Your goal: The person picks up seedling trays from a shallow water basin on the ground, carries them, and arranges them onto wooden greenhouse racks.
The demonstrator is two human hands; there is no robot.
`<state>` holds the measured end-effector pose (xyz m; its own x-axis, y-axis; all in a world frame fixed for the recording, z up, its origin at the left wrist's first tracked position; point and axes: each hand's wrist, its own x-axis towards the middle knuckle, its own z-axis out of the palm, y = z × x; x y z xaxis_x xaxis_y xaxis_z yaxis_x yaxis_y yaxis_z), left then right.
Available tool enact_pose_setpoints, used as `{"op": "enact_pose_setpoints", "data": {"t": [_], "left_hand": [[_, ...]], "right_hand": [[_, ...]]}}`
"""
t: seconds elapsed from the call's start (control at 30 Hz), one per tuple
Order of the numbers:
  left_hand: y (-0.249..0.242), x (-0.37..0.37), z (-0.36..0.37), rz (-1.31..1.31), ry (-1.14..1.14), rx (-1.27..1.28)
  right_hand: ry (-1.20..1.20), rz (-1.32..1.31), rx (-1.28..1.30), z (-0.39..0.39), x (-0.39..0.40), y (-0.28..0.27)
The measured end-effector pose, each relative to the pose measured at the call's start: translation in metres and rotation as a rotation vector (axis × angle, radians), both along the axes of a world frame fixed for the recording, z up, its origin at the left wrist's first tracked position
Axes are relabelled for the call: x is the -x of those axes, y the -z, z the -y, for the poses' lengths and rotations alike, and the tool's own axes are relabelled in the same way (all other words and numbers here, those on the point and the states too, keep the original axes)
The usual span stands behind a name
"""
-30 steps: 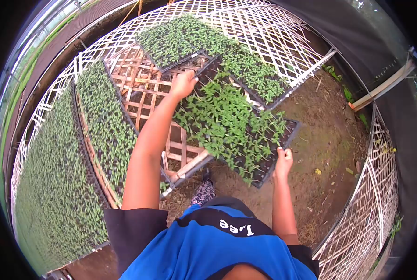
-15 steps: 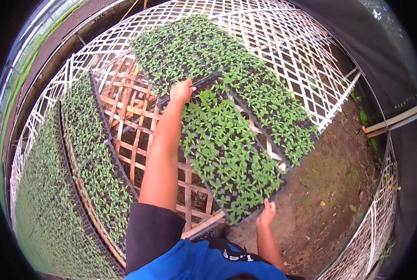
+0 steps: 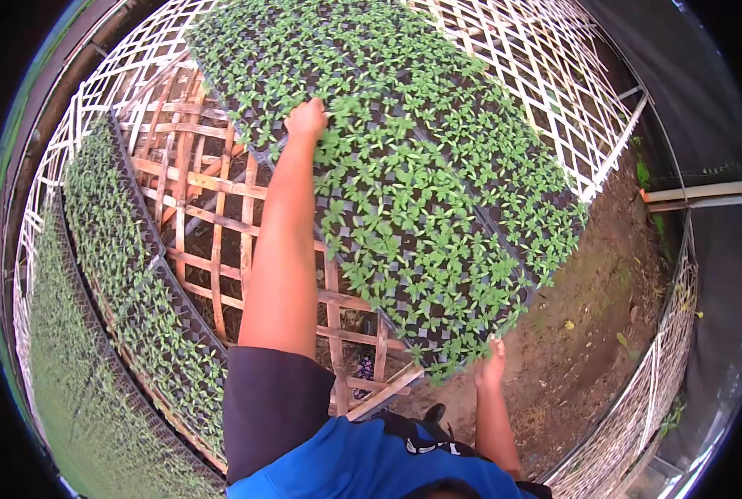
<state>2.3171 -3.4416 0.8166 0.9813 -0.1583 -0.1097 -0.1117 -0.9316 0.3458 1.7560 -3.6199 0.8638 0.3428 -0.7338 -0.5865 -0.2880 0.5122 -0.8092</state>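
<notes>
A dark seedling tray point(image 3: 412, 249) full of green seedlings lies between my hands on the lattice bench. My left hand point(image 3: 306, 121) is closed at the tray's far left corner, its fingers partly hidden by leaves. At the near right corner, my right hand point(image 3: 490, 363) grips the rim with the thumb on top. Another seedling tray point(image 3: 520, 191) lies right alongside it. A further seedling tray point(image 3: 279, 58) lies beyond my left hand.
Wooden lattice slats point(image 3: 229, 208) show left of my forearm. More seedling trays point(image 3: 138, 224) line the left side. Bare soil point(image 3: 587, 324) lies to the right, beside dark sheeting point(image 3: 712, 316) and white lattice point(image 3: 545, 83).
The held tray has moved right and up against the neighbouring tray, closing the gap between them. Both hands have moved with it, and the view has shifted.
</notes>
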Motion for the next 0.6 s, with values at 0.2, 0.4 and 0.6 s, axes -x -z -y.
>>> {"op": "enact_pose_setpoints", "data": {"t": [0.2, 0.4, 0.6], "left_hand": [[-0.004, 0.008, -0.015, 0.122, 0.1, 0.182], [-0.085, 0.084, -0.039, 0.601, 0.24, 0.002], [-0.128, 0.156, -0.097, 0.595, 0.271, 0.058]], "right_hand": [[-0.014, -0.142, -0.266, -0.004, 0.026, -0.006], [-0.01, -0.114, -0.219, -0.005, 0.007, -0.013], [-0.045, -0.086, -0.133, 0.002, 0.009, 0.0]]}}
